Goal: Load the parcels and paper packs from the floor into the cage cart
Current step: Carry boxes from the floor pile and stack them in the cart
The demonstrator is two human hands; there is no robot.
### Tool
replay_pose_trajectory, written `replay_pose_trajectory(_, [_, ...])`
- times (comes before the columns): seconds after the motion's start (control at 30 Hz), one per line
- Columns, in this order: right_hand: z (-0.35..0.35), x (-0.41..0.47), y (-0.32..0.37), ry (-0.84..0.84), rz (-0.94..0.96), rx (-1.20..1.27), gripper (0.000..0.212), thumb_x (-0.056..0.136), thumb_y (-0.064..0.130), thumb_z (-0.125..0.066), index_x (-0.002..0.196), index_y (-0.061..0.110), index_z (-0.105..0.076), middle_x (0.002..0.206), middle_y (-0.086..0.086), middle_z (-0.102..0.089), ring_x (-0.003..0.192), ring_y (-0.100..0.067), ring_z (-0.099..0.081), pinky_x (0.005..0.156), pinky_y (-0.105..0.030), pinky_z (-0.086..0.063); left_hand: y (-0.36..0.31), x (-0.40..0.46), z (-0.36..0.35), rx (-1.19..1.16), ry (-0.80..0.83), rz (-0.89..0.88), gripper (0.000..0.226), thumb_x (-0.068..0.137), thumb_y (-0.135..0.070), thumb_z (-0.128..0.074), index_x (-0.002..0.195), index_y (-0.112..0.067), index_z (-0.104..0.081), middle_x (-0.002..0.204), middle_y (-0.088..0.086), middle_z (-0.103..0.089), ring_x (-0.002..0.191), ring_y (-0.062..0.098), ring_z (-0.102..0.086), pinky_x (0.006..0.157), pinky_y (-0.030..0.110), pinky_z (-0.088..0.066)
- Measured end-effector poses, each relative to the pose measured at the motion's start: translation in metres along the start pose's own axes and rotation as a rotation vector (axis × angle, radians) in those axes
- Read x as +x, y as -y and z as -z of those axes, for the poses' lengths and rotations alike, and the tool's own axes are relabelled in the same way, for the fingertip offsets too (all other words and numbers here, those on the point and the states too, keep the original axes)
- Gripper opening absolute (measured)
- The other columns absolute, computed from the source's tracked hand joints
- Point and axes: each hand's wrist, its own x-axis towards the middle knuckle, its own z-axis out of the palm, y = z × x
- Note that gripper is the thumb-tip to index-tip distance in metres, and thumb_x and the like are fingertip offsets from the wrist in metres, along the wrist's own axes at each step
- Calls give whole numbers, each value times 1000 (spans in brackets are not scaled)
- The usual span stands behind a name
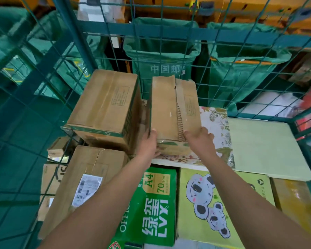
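Inside the green wire cage cart (201,33) a brown cardboard box (171,105) with torn tape stands on a floral-printed pack (217,123). My left hand (149,144) grips its near left corner, thumb on top. On the near right top edge rests my right hand (200,139), its fingers curled over the edge. A second brown box (104,103) sits just to the left on other cartons. In front lie a green A4 paper pack (154,207), a koala-printed pack (205,207) and a carton with a shipping label (86,186).
A pale green flat pack (264,148) fills the right of the cart, and a yellow-brown parcel (294,200) lies at the near right. Green mail sacks (162,56) hang behind the rear mesh. More small cartons (57,150) sit at the left wall.
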Motion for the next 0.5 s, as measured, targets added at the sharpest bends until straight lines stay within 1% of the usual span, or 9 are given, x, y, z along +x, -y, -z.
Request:
replay_pose_trajectory(0.07, [-11, -3, -4, -13, 23, 3, 87, 90, 67, -55, 154, 18, -22, 138, -15, -33, 110, -41, -57, 97, -48, -51, 5, 5, 13, 51, -39, -71, 41, 105, -56, -43, 138, -34, -53, 127, 0, -63, 99, 18, -71, 75, 25, -62])
replay_pose_trajectory(0.1, [-15, -4, -5, -26, 28, 7, 88, 90, 70, -55, 153, 20, -20, 137, -15, -33, 113, -42, -56, 98, -49, -51, 6, 7, 17, 78, -44, -99, 42, 103, -60, -42, 135, -35, -55, 128, 0, -61, 97, 17, -72, 76, 25, -62])
replay_pose_trajectory(0.2, [-17, -4, -5, -55, 68, -5, 89, 87, 74, -55, 151, 22, -21, 135, -14, -36, 115, -41, -54, 96, -49, -51, 14, 16, 18, 145, -82, -146, 73, 86, -85, -34, 139, -38, -55, 132, 3, -57, 102, 20, -71, 92, 41, -61])
replay_pose_trajectory(0.23, [-17, -5, -7, -62, 81, -15, 89, 86, 76, -55, 150, 24, -22, 134, -13, -37, 115, -40, -54, 97, -50, -51, 19, 17, 17, 147, -91, -141, 79, 81, -88, -32, 140, -40, -53, 132, 3, -56, 106, 22, -69, 96, 44, -59])
replay_pose_trajectory(0.3, [-22, -3, -9, -62, 99, -39, 87, 86, 76, -54, 150, 26, -21, 134, -14, -38, 118, -40, -51, 98, -51, -49, 28, 22, 21, 147, -93, -99, 84, 77, -89, -29, 143, -40, -48, 136, 5, -52, 111, 26, -66, 97, 46, -58])
replay_pose_trajectory(0.37, [-30, 0, -11, -28, 90, -38, 87, 88, 76, -53, 153, 28, -18, 136, -15, -38, 123, -42, -48, 101, -52, -46, 35, 29, 27, 173, -94, -53, 91, 74, -90, -27, 147, -38, -42, 142, 8, -49, 115, 30, -63, 98, 48, -57])
replay_pose_trajectory(0.43, [-36, 5, -6, 18, 72, 27, 88, 90, 73, -52, 156, 29, -13, 139, -16, -34, 127, -43, -44, 103, -53, -43, 33, 35, 28, 172, -90, -63, 86, 80, -86, -30, 149, -36, -39, 145, 8, -47, 118, 29, -61, 99, 49, -56])
replay_pose_trajectory(0.5, [-40, 16, 5, 48, 85, 107, 88, 92, 69, -53, 158, 30, -9, 140, -15, -32, 126, -42, -45, 104, -52, -45, 19, 43, 26, 153, -118, -99, 79, 83, -79, -37, 149, -35, -37, 143, 7, -46, 119, 28, -59, 101, 50, -55])
